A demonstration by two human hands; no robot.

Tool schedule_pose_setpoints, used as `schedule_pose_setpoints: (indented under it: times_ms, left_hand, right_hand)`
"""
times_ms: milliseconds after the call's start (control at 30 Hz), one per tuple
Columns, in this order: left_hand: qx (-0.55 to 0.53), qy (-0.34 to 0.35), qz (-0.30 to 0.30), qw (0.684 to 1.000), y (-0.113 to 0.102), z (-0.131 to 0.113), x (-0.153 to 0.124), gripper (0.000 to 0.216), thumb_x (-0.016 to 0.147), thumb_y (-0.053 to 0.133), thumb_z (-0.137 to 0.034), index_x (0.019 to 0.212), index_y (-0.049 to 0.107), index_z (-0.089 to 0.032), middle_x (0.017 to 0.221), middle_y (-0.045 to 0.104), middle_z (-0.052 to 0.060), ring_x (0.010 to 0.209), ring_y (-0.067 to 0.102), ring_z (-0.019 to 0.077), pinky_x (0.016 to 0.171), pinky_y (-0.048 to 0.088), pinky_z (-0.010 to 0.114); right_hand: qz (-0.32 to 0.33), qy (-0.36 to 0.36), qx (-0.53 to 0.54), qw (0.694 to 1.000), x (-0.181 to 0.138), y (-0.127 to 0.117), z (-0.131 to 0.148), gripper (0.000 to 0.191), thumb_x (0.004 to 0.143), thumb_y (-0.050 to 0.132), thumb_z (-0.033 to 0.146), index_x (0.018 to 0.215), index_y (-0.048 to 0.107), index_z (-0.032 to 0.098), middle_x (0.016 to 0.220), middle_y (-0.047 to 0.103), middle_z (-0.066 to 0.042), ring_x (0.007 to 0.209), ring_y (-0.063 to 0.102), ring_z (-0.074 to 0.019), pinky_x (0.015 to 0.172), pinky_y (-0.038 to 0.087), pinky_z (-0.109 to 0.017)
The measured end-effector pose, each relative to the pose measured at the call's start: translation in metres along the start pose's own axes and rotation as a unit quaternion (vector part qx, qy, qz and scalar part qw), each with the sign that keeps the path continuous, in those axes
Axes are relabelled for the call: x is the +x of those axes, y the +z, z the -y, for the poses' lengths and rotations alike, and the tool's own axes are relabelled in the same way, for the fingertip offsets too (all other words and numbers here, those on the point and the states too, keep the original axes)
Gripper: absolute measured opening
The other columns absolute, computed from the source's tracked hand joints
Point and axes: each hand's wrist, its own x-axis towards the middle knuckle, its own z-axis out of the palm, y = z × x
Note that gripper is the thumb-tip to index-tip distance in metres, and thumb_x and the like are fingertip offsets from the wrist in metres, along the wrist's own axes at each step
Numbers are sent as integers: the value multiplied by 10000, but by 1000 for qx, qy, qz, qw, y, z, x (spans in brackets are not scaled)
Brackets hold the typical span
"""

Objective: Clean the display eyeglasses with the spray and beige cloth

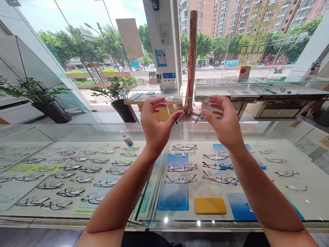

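Note:
A pair of thin-rimmed eyeglasses [189, 99] is held up in front of me, above the far edge of the glass display case. My left hand [157, 121] pinches its left side between thumb and fingers. On the other side, my right hand [223, 118] grips the right rim the same way. The dark temple tips hang down below the lenses. Beneath my arms, several rows of eyeglasses [70, 192] lie inside the case.
The glass display case [151, 223] stretches across in front of me. Inside are a yellow case [210, 206], a blue mat [172, 202] and more frames; a spray bottle [126, 139] stands toward the back. Beyond stand potted plants [119, 99], a wooden post [192, 51] and another counter [228, 90].

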Motion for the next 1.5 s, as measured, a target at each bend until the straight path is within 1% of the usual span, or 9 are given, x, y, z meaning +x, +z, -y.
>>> schedule_pose_setpoints:
  times_ms: [200,333,600,833,1067,1167,1300,1500]
  left_hand:
    - [17,50,-3,999,-1,-2,0,588,834,992,-542,1268,706,-267,1198,752,54,1059,742,241,934,576,411]
    - [21,59,-8,998,-2,-2,0,577,835,991,-544,1256,712,-265,1185,760,55,1041,743,240,919,566,411]
    - [0,-4,5,1000,0,-2,0,603,820,978,-621,1225,717,-260,1176,791,61,1041,758,244,917,568,415]
    - [-23,-27,7,999,1,0,0,628,779,994,-652,1196,725,-268,1146,798,55,1026,775,241,915,585,410]
    - [-76,-81,44,993,3,12,3,638,761,1006,-642,1202,735,-270,1179,831,77,1060,801,240,942,625,408]
    - [-99,-89,61,989,4,16,4,646,755,1013,-635,1209,735,-270,1212,839,91,1094,809,248,981,643,422]
    - [-109,-84,66,988,4,19,3,626,776,1012,-607,1221,729,-269,1235,837,101,1112,813,246,1005,652,425]
    - [-105,-80,67,989,5,19,2,630,785,1004,-613,1236,724,-274,1248,834,103,1113,813,251,1006,648,430]
  right_hand:
    - [16,6,21,1000,0,1,-5,489,923,832,509,1350,663,340,1482,751,-81,1393,703,-315,1132,635,-550]
    - [21,3,26,999,0,1,-5,493,932,832,517,1356,648,345,1485,744,-82,1395,700,-312,1152,623,-554]
    - [11,-3,22,1000,-1,1,-5,495,935,833,557,1339,639,347,1429,750,-75,1391,694,-304,1155,617,-551]
    - [-7,-7,9,1000,-1,2,0,469,926,824,517,1318,647,329,1368,761,-80,1325,716,-297,1091,643,-531]
    - [-29,-59,-64,996,-4,0,2,459,966,804,508,1362,635,349,1389,736,-78,1288,716,-307,1027,662,-526]
    - [-41,-73,-73,994,-5,-1,4,458,957,817,492,1361,644,362,1410,723,-79,1270,710,-319,1030,659,-550]
    - [-49,-79,-64,994,-6,0,5,460,946,827,469,1356,648,362,1407,714,-78,1265,698,-329,1065,642,-581]
    - [-45,-91,-75,992,-6,0,2,470,960,818,467,1387,646,374,1423,717,-77,1276,707,-326,1066,656,-572]
